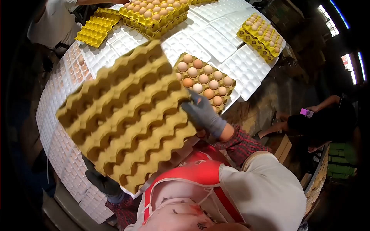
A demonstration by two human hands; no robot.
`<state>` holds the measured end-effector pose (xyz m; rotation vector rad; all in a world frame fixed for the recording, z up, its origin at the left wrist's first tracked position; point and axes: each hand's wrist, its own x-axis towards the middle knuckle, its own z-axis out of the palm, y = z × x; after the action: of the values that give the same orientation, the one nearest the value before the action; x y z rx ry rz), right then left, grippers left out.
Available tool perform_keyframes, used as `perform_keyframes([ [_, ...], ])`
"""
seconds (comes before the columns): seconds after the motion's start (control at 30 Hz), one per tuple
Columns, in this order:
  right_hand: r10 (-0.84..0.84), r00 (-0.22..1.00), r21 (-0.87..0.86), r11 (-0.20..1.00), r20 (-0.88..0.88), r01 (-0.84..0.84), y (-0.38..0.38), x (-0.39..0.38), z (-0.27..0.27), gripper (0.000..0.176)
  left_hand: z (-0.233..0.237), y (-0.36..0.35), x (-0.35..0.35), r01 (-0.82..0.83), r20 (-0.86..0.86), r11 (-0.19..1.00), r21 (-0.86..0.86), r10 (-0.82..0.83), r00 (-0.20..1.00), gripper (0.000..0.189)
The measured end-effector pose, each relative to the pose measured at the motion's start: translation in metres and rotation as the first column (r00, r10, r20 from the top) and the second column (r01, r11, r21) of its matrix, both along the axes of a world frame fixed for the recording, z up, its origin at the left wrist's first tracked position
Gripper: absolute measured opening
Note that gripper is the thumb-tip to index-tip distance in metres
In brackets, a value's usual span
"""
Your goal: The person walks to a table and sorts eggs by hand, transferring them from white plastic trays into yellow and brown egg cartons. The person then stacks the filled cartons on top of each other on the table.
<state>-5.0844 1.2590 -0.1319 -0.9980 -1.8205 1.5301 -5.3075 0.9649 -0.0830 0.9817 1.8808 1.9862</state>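
Note:
A large pulp egg tray [129,111] with rows of cups is held up in front of me, tilted; no eggs show on its visible face. My right hand [204,111], in a grey glove, grips the tray's right edge with the thumb on the near face. At the lower left edge, my left hand [102,179], in a dark grey glove, holds the same tray, its fingers partly hidden behind it. Just beyond my right hand lies another egg tray filled with brown and pale eggs [208,93], partly covered by the held tray and the glove.
White moulded trays [216,40] cover the table. Yellow trays of eggs [148,14] are stacked at the back, with an eggless yellow tray [98,27] beside them. Another yellow stack [260,36] stands back right. One person [52,25] is across the table; another [323,119] holds a phone at right.

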Motion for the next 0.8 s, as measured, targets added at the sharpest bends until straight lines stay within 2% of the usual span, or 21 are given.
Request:
perform_keyframes([
  [0.03,0.001,0.999,-0.053,0.999,0.048,0.002,0.038,0.03,0.027,0.043,0.024,0.05,0.028,0.037,0.371,0.925,0.378,-0.188,0.91,0.057],
  [0.07,-0.096,0.993,-0.004,0.995,0.073,0.096,0.076,0.062,0.015,0.035,0.001,0.064,0.031,0.123,0.047,0.97,0.21,-0.136,0.99,0.065],
  [0.1,-0.226,0.965,-0.194,0.961,-0.13,0.199,0.104,0.081,0.02,0.028,0.005,0.078,0.041,0.132,0.036,0.988,-0.074,-0.13,0.991,0.062],
  [0.13,-0.279,0.953,-0.145,0.954,-0.116,0.262,0.135,0.102,0.015,0.024,-0.002,0.095,0.058,0.09,0.233,0.978,-0.188,-0.044,0.971,0.052],
  [0.2,-0.388,0.918,-0.046,0.922,-0.086,0.385,0.2,0.143,0.006,0.021,-0.024,0.118,0.1,0.26,0.319,0.906,-0.333,-0.15,0.936,0.037],
  [0.23,-0.423,0.905,0.13,0.9,0.043,0.415,0.237,0.163,-0.011,0.021,-0.041,0.123,0.121,0.36,0.279,0.848,-0.389,-0.264,0.923,0.039],
  [0.3,-0.486,0.87,0.054,0.874,0.083,0.483,0.301,0.185,-0.061,0.035,-0.043,0.138,0.161,0.409,0.129,0.694,-0.592,-0.42,0.898,0.044],
  [0.37,-0.535,0.829,-0.067,0.832,0.163,0.55,0.291,0.172,-0.06,0.044,-0.06,0.144,0.195,0.192,-0.258,0.693,-0.695,-0.489,0.833,0.048],
  [0.4,-0.442,0.874,-0.182,0.86,0.2,0.476,0.302,0.184,-0.088,0.052,-0.057,0.147,0.203,0.17,-0.258,0.669,-0.723,-0.49,0.833,0.047],
  [0.43,-0.345,0.912,-0.291,0.869,0.221,0.399,0.319,0.195,-0.114,0.062,-0.063,0.148,0.203,0.108,-0.24,0.737,-0.667,-0.35,0.905,0.048],
  [0.47,-0.437,0.871,0.056,0.898,0.223,0.436,0.324,0.2,-0.126,0.066,-0.076,0.144,0.2,0.034,-0.211,0.792,-0.61,-0.204,0.956,0.049],
  [0.5,-0.572,0.788,0.412,0.79,0.229,0.454,0.316,0.197,-0.121,0.07,-0.088,0.142,0.197,-0.051,-0.177,0.833,-0.551,-0.056,0.983,0.05],
  [0.53,-0.627,0.775,0.67,0.609,0.08,0.425,0.313,0.191,-0.113,0.063,-0.099,0.141,0.197,-0.047,0.148,0.897,-0.44,0.124,0.981,0.05],
  [0.57,-0.628,0.774,0.85,0.364,-0.078,0.381,0.278,0.172,-0.072,0.057,-0.11,0.141,0.187,0.037,0.466,0.929,-0.367,0.149,0.872,0.044],
  [0.6,-0.388,0.92,0.631,0.728,0.059,0.267,0.255,0.147,-0.046,0.05,-0.122,0.142,0.185,0.081,0.615,0.957,-0.278,0.112,0.78,0.044],
  [0.63,-0.049,0.986,0.534,0.845,0.158,-0.043,0.252,0.128,-0.041,0.049,-0.14,0.141,0.182,0.109,0.74,0.978,-0.179,0.061,0.669,0.045],
  [0.67,0.149,0.947,0.374,0.893,0.284,-0.252,0.255,0.107,-0.047,0.049,-0.152,0.154,0.183,0.115,0.817,0.993,-0.019,-0.051,0.575,0.056],
  [0.7,0.358,0.858,0.198,0.872,0.367,-0.449,0.259,0.082,-0.051,0.049,-0.163,0.168,0.185,0.105,0.869,0.986,0.132,-0.166,0.465,0.068],
  [0.73,0.344,0.777,0.058,0.898,0.527,-0.437,0.256,0.064,-0.049,0.052,-0.132,0.172,0.189,0.176,0.866,0.982,0.069,-0.146,0.478,0.078],
  [0.77,0.511,0.786,-0.349,0.849,0.348,-0.397,0.247,0.054,-0.047,0.059,-0.11,0.174,0.188,0.191,0.903,0.981,0.029,-0.108,0.415,0.081],
  [0.8,0.566,0.824,-0.709,0.59,0.021,-0.387,0.204,0.036,-0.008,0.064,-0.12,0.179,0.185,0.153,0.809,0.953,-0.26,0.129,0.573,0.084],
])
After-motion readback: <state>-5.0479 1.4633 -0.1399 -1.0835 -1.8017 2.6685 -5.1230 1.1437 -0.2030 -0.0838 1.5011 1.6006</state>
